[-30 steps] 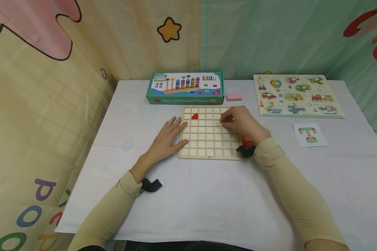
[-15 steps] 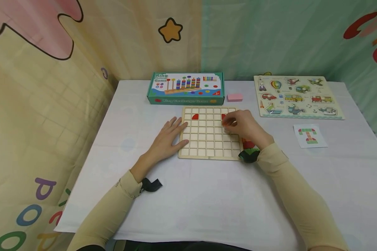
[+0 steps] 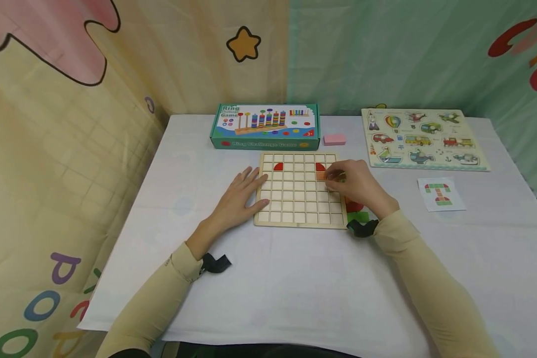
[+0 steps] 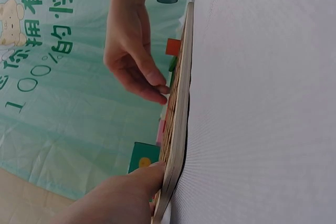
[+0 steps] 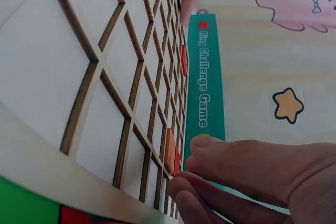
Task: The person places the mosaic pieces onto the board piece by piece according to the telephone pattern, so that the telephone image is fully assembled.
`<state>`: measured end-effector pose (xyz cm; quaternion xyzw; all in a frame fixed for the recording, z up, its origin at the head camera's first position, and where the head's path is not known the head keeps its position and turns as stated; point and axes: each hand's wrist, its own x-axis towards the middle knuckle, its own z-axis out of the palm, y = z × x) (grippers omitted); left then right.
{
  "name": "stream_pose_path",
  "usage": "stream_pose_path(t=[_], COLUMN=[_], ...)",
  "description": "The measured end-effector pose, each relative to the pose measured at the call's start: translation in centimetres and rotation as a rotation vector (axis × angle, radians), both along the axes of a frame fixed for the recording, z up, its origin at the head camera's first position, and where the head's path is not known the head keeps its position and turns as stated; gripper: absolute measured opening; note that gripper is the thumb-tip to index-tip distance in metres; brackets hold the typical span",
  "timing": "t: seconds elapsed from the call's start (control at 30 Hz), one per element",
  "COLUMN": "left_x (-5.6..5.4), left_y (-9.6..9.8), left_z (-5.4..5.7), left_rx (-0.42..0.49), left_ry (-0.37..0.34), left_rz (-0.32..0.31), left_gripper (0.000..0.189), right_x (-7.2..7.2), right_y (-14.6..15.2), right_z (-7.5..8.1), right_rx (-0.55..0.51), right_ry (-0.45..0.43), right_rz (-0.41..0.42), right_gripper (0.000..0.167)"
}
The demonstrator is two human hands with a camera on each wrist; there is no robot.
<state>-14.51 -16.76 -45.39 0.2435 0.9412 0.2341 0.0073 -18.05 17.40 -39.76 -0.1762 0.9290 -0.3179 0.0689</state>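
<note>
A wooden grid board lies on the table with a red quarter-circle tile in a cell at its upper left. Another red quarter-circle tile sits at the upper right, and an orange square tile lies directly below it. My left hand rests spread on the board's left edge, its thumb at the rim in the left wrist view. Over the right columns, my right hand has loosely bent fingers just beside the orange tile. In the right wrist view, nothing shows between thumb and fingers.
Red and green pieces lie off the board's right edge, partly under my right wrist. Behind the board stand a green game box and a pink block. A picture puzzle and a pattern card lie right.
My right hand has drawn back to the right, uncovering the upper-right red tile and the orange square tile in the grid. My left hand has stayed in place.
</note>
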Motion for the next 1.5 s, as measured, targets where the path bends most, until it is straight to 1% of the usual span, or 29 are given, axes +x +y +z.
stream_pose_path(t=[0.3, 0.5, 0.6, 0.73, 0.83, 0.97, 1.03, 1.13, 1.23, 1.37, 1.5], left_x=[-0.1, -0.1, -0.1, -0.1, -0.1, -0.1, -0.1, -0.1, -0.1, -0.1, -0.1], left_y=[0.1, 0.0, -0.1, -0.2, -0.2, -0.2, -0.2, -0.2, -0.2, -0.2, -0.2], left_z=[-0.2, -0.2, -0.4, -0.6, -0.4, -0.2, -0.2, -0.1, -0.1, -0.2, -0.3], left_rx=[-0.009, -0.015, -0.011, -0.008, -0.013, -0.011, -0.008, -0.004, -0.005, -0.003, 0.005], left_ry=[0.008, 0.002, 0.000, 0.001, 0.003, 0.007, 0.010, 0.011, 0.009, 0.012, 0.016], left_rz=[-0.001, 0.005, 0.006, 0.003, 0.004, 0.003, -0.001, -0.002, -0.001, -0.004, -0.006], left_gripper=[0.073, 0.073, 0.072, 0.072, 0.072, 0.072, 0.073, 0.072, 0.072, 0.073, 0.073], right_x=[1.6, 2.8, 2.9, 2.9, 3.0, 2.9, 2.7, 1.8, 0.4, -1.5, -2.9], right_y=[3.2, 3.9, 3.9, 3.8, 3.8, 3.7, 3.5, 2.7, 1.2, -1.3, -3.8], right_z=[0.9, 0.5, 0.2, 0.2, 0.5, 1.1, 1.4, 1.6, 1.6, 1.2, 0.8], right_rx=[0.016, 0.047, 0.053, 0.064, 0.080, 0.076, 0.056, 0.015, -0.026, -0.106, -0.187], right_ry=[0.019, 0.046, 0.052, 0.025, 0.010, 0.027, 0.054, 0.082, 0.083, 0.072, 0.090], right_rz=[0.008, -0.005, -0.006, 0.002, 0.005, -0.006, -0.024, -0.056, -0.085, -0.147, -0.204], right_gripper=[0.023, 0.019, 0.018, 0.014, 0.012, 0.011, 0.010, 0.011, 0.014, 0.017, 0.018])
